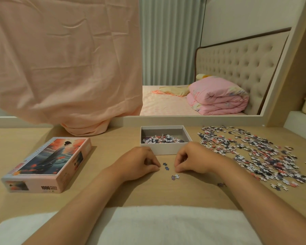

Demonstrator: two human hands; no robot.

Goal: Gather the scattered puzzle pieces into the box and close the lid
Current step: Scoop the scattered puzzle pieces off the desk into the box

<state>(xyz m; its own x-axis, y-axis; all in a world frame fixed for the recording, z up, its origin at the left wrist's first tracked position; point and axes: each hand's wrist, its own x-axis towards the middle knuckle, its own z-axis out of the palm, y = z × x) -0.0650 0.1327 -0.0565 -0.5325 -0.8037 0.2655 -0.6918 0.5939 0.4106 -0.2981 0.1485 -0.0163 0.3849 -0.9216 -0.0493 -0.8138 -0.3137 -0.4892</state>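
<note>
Beside curled hands [168,162], knobbly cardboard pieces [166,166] on smooth wood.

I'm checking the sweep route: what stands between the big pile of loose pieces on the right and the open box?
Nothing visible does. Bare tabletop separates the pile of pieces from the open box, whose right wall faces the pile. The right hand sits nearer the person, beside that route; the lid lies far left.

A home bedroom: a bed [166,103] with a tufted headboard [237,57], a folded pink duvet [217,96] and pleated curtains [170,41] beyond the wooden tabletop [113,138].
</note>
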